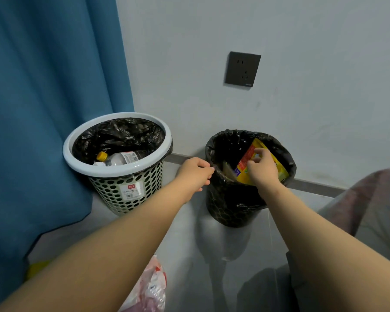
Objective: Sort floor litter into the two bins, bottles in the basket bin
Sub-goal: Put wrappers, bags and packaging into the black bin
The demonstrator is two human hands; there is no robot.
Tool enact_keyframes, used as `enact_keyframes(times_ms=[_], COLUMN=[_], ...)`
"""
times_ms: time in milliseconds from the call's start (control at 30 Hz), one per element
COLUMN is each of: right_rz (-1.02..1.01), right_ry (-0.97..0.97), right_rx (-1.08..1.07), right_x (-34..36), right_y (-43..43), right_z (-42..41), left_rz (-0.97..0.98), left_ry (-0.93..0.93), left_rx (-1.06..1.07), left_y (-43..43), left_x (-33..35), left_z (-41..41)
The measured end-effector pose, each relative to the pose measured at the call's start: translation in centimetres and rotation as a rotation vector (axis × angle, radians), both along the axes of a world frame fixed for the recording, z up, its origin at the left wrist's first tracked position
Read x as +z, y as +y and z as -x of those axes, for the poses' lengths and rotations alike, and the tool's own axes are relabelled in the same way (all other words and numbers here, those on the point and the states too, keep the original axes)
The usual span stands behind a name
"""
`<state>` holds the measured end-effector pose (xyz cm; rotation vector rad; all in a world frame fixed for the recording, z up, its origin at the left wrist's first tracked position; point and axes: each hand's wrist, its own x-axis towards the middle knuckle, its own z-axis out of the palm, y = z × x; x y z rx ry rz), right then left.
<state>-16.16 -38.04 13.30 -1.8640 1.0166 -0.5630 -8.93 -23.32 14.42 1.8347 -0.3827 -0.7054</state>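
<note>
My left hand pinches the rim of the black bag-lined plastic bin; my right hand grips a yellow-and-red foil snack packet inside it.

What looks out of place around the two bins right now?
Nothing looks mis-sorted: bottles lie in the basket bin. The yellow packet stands tilted in the black bin, right hand on it. A plastic bag lies loose on the floor.
</note>
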Motion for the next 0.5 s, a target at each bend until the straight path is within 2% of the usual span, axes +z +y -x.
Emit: enact_keyframes(times_ms=[133, 300, 500], right_rz=[0.051, 0.058, 0.062], right_ry=[-0.086, -0.159, 0.024], right_rx=[-0.019, 0.094, 0.317], right_x=[-0.2, -1.5, -5.9], right_y=[2.1, 7.4, 13.6], right_z=[-0.6, -1.7, -2.7], left_rz=[-0.04, -0.117, -0.284], left_ry=[-0.073, -0.181, -0.293], left_rx=[-0.015, -0.013, 0.0], left_y=[1.3, 4.5, 11.4], left_x=[-1.3, -2.8, -5.7], left_z=[-0.5, -1.2, -1.7])
